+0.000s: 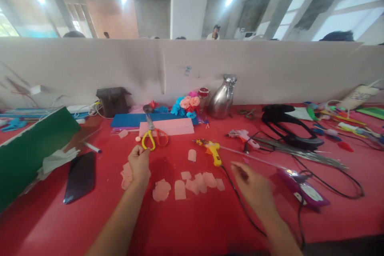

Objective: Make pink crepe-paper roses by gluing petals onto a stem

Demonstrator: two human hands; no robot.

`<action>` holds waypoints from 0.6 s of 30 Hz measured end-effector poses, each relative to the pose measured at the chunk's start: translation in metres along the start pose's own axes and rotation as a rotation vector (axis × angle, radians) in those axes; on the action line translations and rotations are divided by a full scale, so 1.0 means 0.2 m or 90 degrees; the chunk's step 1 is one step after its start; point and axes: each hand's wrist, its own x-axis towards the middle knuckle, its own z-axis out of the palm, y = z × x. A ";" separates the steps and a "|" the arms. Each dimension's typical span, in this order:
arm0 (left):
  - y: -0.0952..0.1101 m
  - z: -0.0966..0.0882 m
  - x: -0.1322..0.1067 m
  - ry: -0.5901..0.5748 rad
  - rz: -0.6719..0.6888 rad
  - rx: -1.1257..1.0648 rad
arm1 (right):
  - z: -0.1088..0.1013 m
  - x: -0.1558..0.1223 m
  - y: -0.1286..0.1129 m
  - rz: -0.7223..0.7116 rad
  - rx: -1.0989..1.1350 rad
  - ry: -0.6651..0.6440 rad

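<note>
My left hand (pixel 139 163) is closed, its fingertips right by the yellow loop of a pair of scissors (pixel 149 126) with one yellow and one red handle. What the fingers pinch, if anything, is hidden. My right hand (pixel 251 184) hovers over the table to the right, its fingers loosely bent and apart, with nothing seen in them. Just left of it lies a yellow glue gun (pixel 214 153). Between my hands are several pink paper petals (pixel 180 190), some overlapping. One single petal (pixel 192 155) lies higher up, near the glue gun's nozzle.
Paper flowers (pixel 189 106), a steel jug (pixel 222 98) and a dark pouch (pixel 112 101) stand along the white partition (pixel 132 64). A phone (pixel 79 177) and green board (pixel 39 152) lie left. On the right are a pink glue gun (pixel 244 138), wires, cables and a purple packet (pixel 303 190).
</note>
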 end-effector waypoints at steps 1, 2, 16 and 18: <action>-0.01 0.00 0.01 0.013 0.009 0.000 | 0.03 0.01 -0.03 -0.012 -0.035 -0.022; -0.01 -0.01 0.01 0.027 0.016 0.003 | 0.06 0.03 -0.05 -0.024 -0.078 -0.040; -0.01 0.00 0.02 -0.163 0.054 0.191 | 0.15 0.16 -0.15 -0.002 -0.304 -0.085; -0.02 0.00 0.01 -0.252 0.077 0.295 | 0.15 0.14 -0.23 -0.040 -0.279 -0.087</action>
